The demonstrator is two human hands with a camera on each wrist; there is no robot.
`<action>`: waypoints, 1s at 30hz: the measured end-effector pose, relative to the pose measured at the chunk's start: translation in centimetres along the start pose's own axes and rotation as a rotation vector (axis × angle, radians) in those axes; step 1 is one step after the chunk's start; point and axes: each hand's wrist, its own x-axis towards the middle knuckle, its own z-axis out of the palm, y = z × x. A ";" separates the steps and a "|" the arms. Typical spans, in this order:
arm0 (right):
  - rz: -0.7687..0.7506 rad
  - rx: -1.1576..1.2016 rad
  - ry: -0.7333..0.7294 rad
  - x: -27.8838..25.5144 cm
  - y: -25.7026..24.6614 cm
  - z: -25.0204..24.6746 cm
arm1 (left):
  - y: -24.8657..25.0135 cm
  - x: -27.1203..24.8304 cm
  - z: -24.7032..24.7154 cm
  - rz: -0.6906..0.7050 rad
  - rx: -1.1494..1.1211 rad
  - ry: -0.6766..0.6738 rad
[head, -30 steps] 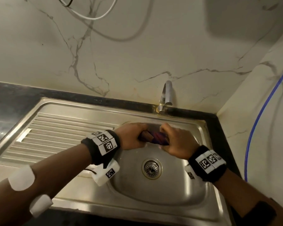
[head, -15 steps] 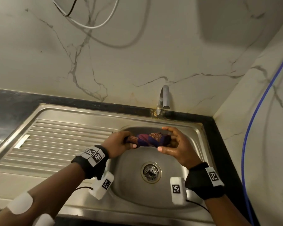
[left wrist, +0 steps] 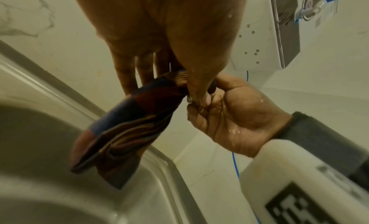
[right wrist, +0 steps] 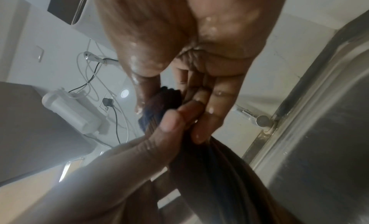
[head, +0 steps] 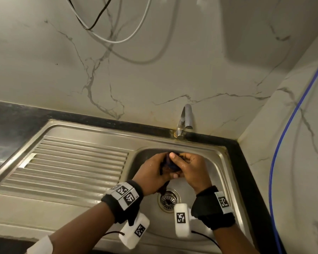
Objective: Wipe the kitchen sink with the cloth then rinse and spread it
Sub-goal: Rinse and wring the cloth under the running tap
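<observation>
Cloth (head: 170, 165) sits bunched between my 2 hands at centre frame in the head view, above the sink (head: 217, 180) bowl; the tap (head: 184, 120) shows no water. In the left wrist view, my left hand (left wrist: 159, 42) pinches its top edge while the rest hangs lower left. In the right wrist view, my right hand (right wrist: 179, 42) pinches the same bunch. I judge rinsing done; next, part the corners and spread it.

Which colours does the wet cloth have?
Dark blue and maroon striped cloth; clearest in the left wrist view.
</observation>
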 end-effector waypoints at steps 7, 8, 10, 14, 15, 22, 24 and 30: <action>0.022 -0.056 -0.010 -0.1 -0.3 0.3 | 0.4 -0.1 -2.1 -0.219 -0.641 -0.039; 0.013 -0.091 0.004 -0.2 -0.3 0.7 | 0.5 0.0 -2.4 -0.249 -0.702 -0.034; 0.006 -0.105 0.041 -0.4 -0.5 1.8 | 0.3 0.0 -2.7 -0.270 -0.796 -0.012; 0.030 -0.067 0.120 -1.2 -0.2 4.1 | -0.3 -0.6 -2.9 -0.267 -0.852 -0.025; 0.021 -0.084 0.129 -1.6 -0.2 4.6 | -0.6 -0.8 -2.8 -0.263 -0.805 -0.019; -0.052 -0.204 0.169 -3.9 0.7 6.3 | -2.7 -2.5 -2.7 -0.359 -0.537 0.095; -0.045 -0.184 0.164 -4.6 0.7 6.3 | -2.6 -3.1 -2.8 -0.364 -0.549 0.086; 0.019 -0.060 0.219 -5.9 0.3 4.7 | -2.0 -4.2 -3.7 -0.372 -0.695 0.096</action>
